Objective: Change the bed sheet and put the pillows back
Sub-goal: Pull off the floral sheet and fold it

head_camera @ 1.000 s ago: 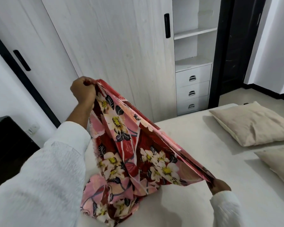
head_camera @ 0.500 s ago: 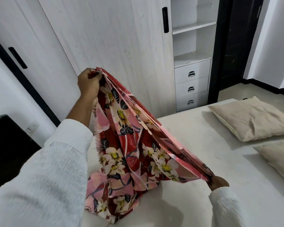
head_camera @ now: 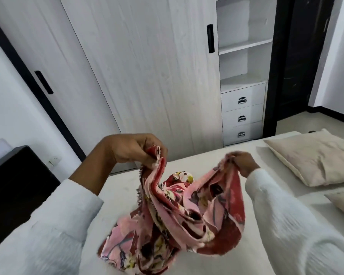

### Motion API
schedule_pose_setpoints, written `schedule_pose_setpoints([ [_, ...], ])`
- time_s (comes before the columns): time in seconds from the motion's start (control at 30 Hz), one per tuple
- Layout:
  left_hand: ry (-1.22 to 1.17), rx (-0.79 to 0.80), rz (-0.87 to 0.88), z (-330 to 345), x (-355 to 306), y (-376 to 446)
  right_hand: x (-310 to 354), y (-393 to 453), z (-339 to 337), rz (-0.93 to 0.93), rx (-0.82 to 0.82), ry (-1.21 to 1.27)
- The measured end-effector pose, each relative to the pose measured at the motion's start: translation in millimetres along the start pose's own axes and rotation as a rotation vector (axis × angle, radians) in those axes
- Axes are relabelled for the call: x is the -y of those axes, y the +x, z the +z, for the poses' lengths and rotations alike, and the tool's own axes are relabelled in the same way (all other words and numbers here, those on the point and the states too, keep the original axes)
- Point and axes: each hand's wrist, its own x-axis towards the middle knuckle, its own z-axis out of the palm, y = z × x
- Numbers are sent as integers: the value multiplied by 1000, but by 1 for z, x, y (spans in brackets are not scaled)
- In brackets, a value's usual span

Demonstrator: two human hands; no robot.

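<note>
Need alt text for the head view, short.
Both hands, left and right, pinch a bunched red floral sheet above a bare white mattress. Two beige pillows lie at right; a white wardrobe stands behind.

Place: bedroom in a home.
Evidence: bare white bed point(head_camera: 216, 155) carrying two pillows point(head_camera: 314, 157); pale wood-grain wardrobe point(head_camera: 147, 76) with open shelves and three drawers point(head_camera: 242, 116).

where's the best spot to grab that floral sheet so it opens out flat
By its frayed edge, coming from above: the floral sheet hangs bunched between the left hand and right hand, both already pinching that edge. Sliding the pinches apart toward the corners would probably open it.
</note>
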Motion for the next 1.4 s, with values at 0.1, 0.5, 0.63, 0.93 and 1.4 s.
schedule_pose_setpoints([
  [0.1,59,-82,-92,3,11,2,56,-11,42,-98,205,-36],
  [0.5,52,-1819,-169,-38,66,-10,77,7,58,-481,-106,-618],
  [0.63,277,-2150,-174,-64,53,-33,27,12,15,-257,-345,-721],
  [0.93,201,-2234,-33,-93,57,-46,-79,-22,-49,233,-256,-43],
  [1.4,-597,-1375,70,-107,101,-97,-49,7,-77,49,71,125],
])
